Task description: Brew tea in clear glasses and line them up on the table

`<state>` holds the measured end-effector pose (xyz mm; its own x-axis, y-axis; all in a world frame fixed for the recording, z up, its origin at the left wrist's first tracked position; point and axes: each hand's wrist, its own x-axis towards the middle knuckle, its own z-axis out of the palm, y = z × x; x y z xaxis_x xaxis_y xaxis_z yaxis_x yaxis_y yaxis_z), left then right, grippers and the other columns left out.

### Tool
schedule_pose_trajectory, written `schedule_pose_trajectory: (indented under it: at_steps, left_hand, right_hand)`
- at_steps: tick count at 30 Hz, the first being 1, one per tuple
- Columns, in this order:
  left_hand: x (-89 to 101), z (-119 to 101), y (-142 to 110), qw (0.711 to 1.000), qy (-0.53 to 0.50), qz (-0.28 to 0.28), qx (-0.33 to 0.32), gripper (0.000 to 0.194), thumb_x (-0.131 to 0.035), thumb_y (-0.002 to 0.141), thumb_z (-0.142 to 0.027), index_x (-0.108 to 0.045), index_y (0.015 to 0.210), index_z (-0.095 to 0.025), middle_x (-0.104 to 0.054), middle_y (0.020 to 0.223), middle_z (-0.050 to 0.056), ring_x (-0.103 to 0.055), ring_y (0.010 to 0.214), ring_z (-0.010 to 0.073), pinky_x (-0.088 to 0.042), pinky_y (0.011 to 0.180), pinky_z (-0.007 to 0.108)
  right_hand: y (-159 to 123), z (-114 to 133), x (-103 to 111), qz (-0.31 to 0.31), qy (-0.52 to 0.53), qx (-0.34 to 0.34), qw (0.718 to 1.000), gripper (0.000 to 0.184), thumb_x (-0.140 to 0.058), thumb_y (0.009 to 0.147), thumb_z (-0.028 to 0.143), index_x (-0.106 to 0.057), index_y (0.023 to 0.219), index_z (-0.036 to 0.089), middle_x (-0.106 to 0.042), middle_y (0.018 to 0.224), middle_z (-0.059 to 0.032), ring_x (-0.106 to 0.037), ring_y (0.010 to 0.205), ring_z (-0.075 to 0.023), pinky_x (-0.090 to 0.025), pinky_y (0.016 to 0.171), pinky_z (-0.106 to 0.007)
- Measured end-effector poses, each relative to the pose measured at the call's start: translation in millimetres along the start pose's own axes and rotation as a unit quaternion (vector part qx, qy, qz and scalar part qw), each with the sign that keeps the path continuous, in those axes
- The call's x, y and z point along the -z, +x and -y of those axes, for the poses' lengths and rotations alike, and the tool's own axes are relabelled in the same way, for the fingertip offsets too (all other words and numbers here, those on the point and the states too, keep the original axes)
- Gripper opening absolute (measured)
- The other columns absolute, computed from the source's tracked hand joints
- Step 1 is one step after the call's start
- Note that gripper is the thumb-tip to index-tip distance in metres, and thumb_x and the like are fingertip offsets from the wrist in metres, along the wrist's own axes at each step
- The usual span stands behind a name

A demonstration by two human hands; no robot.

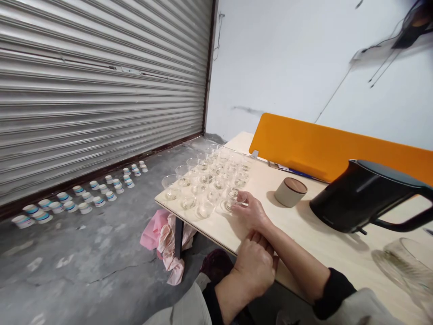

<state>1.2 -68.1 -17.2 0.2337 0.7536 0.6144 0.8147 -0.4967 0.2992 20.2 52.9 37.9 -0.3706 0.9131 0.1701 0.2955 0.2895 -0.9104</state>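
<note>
Right hand (249, 208) out over the table (216, 228), thumb and fingers pinching a clear cup (232, 194) at the near right corner of the batch. Can't tell if that cup is touching the tabletop. Left hand (255, 262) curled in at the table edge, knuckles up, just under my right wrist; can't tell if it grips anything. Other clear cups (204, 178) stand close together in rows at the table's left end, small bits in the bottom of many, too small to identify. Right of my hand: canister (289, 193) with brown lid, then black kettle (358, 198), then glass jug (409, 257) near my right forearm. Orange divider (324, 144) behind. Pink cloth (157, 229) hangs below the table's left corner. Paper cups (98, 201) in rows on the floor by the shutter (101, 90).
</note>
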Motion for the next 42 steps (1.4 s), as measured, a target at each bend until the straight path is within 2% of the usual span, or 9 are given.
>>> schedule_pose_trajectory:
  at_steps: [5,14,20,25,29,31,35,38,42]
  left_hand:
    - [1.6,-0.7,0.7,1.0,-0.007,0.008,-0.002,0.039,-0.056,0.1,-0.037,-0.066,0.129,-0.013,-0.071,0.128,0.012,-0.059,0.126,0.029,-0.042,0.118,0.049]
    - [0.7,-1.3,-0.9,1.0,-0.004,0.002,0.0,0.04,-0.057,0.099,-0.035,-0.065,0.131,-0.012,-0.071,0.127,0.013,-0.059,0.127,0.0302,-0.042,0.118,0.05]
    - [4.1,-1.8,-2.9,1.0,-0.011,0.017,0.02,0.044,-0.063,0.094,-0.032,-0.064,0.133,-0.01,-0.07,0.131,0.015,-0.061,0.125,0.0324,-0.045,0.117,0.049]
    - [5.8,-2.3,-7.9,1.0,0.011,0.023,0.009,0.045,-0.054,0.097,-0.022,-0.058,0.14,-0.008,-0.063,0.144,0.018,-0.054,0.138,0.0327,-0.045,0.117,0.05]
    - [2.3,-0.3,-14.2,0.999,0.042,0.029,-0.002,0.037,-0.049,0.101,-0.024,-0.063,0.134,-0.014,-0.064,0.145,0.014,-0.056,0.139,0.0311,-0.046,0.115,0.051]
    - [1.2,1.7,-16.5,0.998,0.055,0.022,-0.017,0.037,-0.048,0.103,-0.025,-0.064,0.133,-0.014,-0.065,0.144,0.013,-0.057,0.138,0.0311,-0.047,0.114,0.05]
    - [1.1,5.8,-18.6,0.996,0.072,0.021,-0.041,0.037,-0.047,0.103,-0.026,-0.065,0.132,-0.013,-0.065,0.143,0.015,-0.058,0.136,0.0323,-0.048,0.112,0.051]
    - [1.9,7.6,-19.4,0.995,0.08,0.024,-0.05,0.037,-0.045,0.103,-0.027,-0.066,0.13,-0.013,-0.066,0.142,0.016,-0.059,0.135,0.0329,-0.048,0.111,0.051]
    - [2.4,9.4,-20.7,0.994,0.09,0.028,-0.06,0.039,-0.044,0.104,-0.028,-0.065,0.131,-0.011,-0.065,0.143,0.017,-0.059,0.135,0.0333,-0.047,0.112,0.051]
  right_hand:
    - [2.4,-3.2,-3.4,0.011,0.019,0.0,1.0,0.043,-0.079,0.059,0.041,-0.052,0.089,0.025,-0.06,0.081,0.0034,-0.061,0.076,-0.0179,-0.054,0.069,-0.032]
    - [3.9,-4.6,-1.1,0.022,0.004,0.003,1.0,0.046,-0.082,0.059,0.041,-0.056,0.093,0.024,-0.066,0.086,0.0003,-0.067,0.084,-0.0214,-0.059,0.079,-0.038]
    - [-26.9,-2.2,30.7,-0.028,-0.036,0.017,0.999,0.053,-0.083,0.066,0.038,-0.063,0.112,0.021,-0.069,0.122,-0.0126,-0.067,0.113,-0.0281,-0.057,0.096,-0.046]
    - [-101.9,-2.6,86.3,-0.087,-0.082,0.029,0.992,0.045,-0.075,0.083,0.044,-0.066,0.121,0.021,-0.07,0.127,-0.0137,-0.069,0.113,-0.027,-0.059,0.097,-0.046]
    - [-179.5,5.4,156.1,-0.178,-0.173,0.026,0.968,0.038,-0.07,0.09,0.044,-0.069,0.121,0.022,-0.073,0.122,-0.0122,-0.073,0.105,-0.0257,-0.063,0.091,-0.044]
    - [-217.7,13.9,200.2,-0.252,-0.24,0.014,0.937,0.036,-0.068,0.092,0.045,-0.07,0.119,0.022,-0.076,0.116,-0.0119,-0.075,0.094,-0.0249,-0.065,0.082,-0.042]
    - [-281.1,28.5,289.9,-0.385,-0.397,0.0,0.833,0.035,-0.064,0.094,0.047,-0.073,0.115,0.021,-0.078,0.107,-0.0109,-0.074,0.082,-0.024,-0.063,0.072,-0.039]
    - [-309.1,25.0,338.0,-0.346,-0.521,-0.04,0.78,0.033,-0.056,0.097,0.044,-0.077,0.111,0.022,-0.078,0.107,-0.011,-0.072,0.083,-0.0252,-0.06,0.075,-0.041]
    - [-318.0,6.2,361.9,-0.194,-0.601,-0.079,0.771,0.032,-0.052,0.098,0.037,-0.081,0.104,0.023,-0.08,0.106,-0.0114,-0.069,0.102,-0.0319,-0.054,0.081,-0.043]
